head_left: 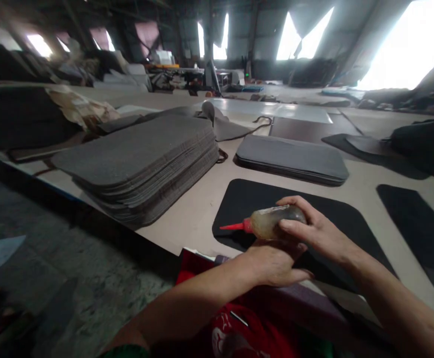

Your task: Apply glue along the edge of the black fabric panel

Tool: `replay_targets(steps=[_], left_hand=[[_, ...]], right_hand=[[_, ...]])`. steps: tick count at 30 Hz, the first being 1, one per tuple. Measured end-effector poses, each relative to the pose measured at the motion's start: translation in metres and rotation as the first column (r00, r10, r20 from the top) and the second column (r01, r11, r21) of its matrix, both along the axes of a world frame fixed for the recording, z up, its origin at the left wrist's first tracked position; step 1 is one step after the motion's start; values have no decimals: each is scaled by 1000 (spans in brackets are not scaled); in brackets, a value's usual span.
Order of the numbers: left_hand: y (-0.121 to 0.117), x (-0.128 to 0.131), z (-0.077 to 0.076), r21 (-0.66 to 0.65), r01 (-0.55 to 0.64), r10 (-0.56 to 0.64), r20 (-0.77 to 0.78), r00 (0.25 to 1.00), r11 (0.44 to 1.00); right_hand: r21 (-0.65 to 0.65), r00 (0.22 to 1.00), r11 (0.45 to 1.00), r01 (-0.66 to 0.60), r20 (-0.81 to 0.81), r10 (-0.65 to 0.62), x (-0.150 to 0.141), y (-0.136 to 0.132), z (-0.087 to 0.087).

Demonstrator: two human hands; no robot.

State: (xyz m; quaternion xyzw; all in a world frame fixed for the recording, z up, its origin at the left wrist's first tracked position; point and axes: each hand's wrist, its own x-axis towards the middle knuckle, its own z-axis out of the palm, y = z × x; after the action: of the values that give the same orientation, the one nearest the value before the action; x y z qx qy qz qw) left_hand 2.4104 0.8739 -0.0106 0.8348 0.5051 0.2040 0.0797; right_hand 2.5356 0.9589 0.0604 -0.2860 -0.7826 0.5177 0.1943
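Nearest, a red garment [239,323] fills the bottom edge, and just above it the left hand [272,261] lies loosely curled at the near rim of the desk [198,209], its knuckles pressed up under the right hand; whether it grips anything cannot be told. The right hand [314,231] is wrapped around a squeeze bottle [272,222] of yellowish fluid, lying sideways with its red nozzle [234,226] pointing left. Both hands sit over a black rounded mat [247,204] lying flat on the desk. A second black mat [418,223] lies to the right, apart from it. Farther back, a tall stack of grey pads [142,164] stands on the left, and a low stack of grey pads [291,159] lies beyond the black mat. Behind these are loose dark sheets, a cord [254,127] and bright windows [302,40].
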Motion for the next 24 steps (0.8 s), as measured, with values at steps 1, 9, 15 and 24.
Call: replay_targets(steps=[1, 9, 15, 24], left_hand=[[0, 0, -1, 8, -7, 7, 5, 1000, 1000], [-1, 0, -3, 75, -31, 27, 46, 999, 997], [0, 1, 2, -5, -1, 1, 92, 996, 1000], [1, 0, -1, 20, 7, -9, 101, 995, 1000]], right_hand=[[11, 1000, 1000, -11, 7, 11, -3, -1, 1], [116, 1000, 993, 28, 7, -29, -22, -5, -2], [386, 999, 922, 34, -7, -34, -27, -7, -2], [527, 990, 850, -9, -115, 81, -32, -5, -2]])
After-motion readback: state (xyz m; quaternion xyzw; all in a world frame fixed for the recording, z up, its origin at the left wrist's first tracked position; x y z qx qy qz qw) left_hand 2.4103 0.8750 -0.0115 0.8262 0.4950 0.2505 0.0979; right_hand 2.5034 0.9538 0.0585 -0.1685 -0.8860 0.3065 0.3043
